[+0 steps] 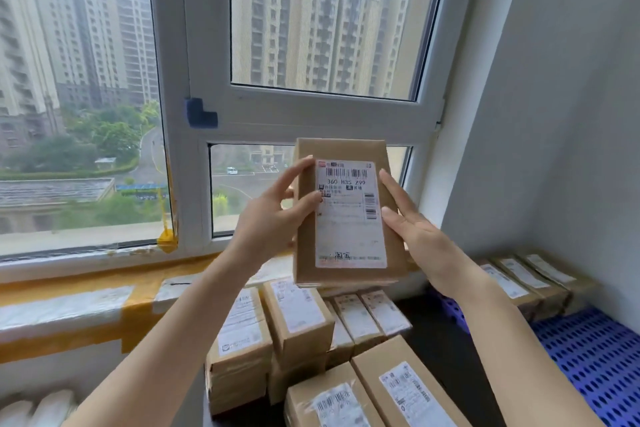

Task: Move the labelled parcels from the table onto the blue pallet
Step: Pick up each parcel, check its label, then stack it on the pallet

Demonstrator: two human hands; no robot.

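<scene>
Parcel [348,215] held upright at chest height before the window [322,21], white shipping label [350,215] turned to the camera, barcode uppermost. Clear of every surface; raised above the parcels on the table [311,340] and left of the blue pallet [595,354].

Progress, as judged: early to middle. Three labelled parcels on the pallet [530,274] lined along its far edge against the wall; most of the blue grid bare. At least seven parcels remaining on the table, stacked or lying side by side, labels up. Held parcel not yet delivered; appears lifted for a label check before the carry to the right.

Left hand [273,215] gripping the parcel's left edge, thumb across the front near the label, fingertips curled on the upper edge. Right hand [415,236] against the right edge, fingers straight and together, pressing flat rather than wrapping; thumb not clearly seen. Both forearms bare, rising from the lower frame and converging on the parcel.

Beyond: sill patched with yellow tape [138,291], blue corner guard [201,113] on the window frame.
</scene>
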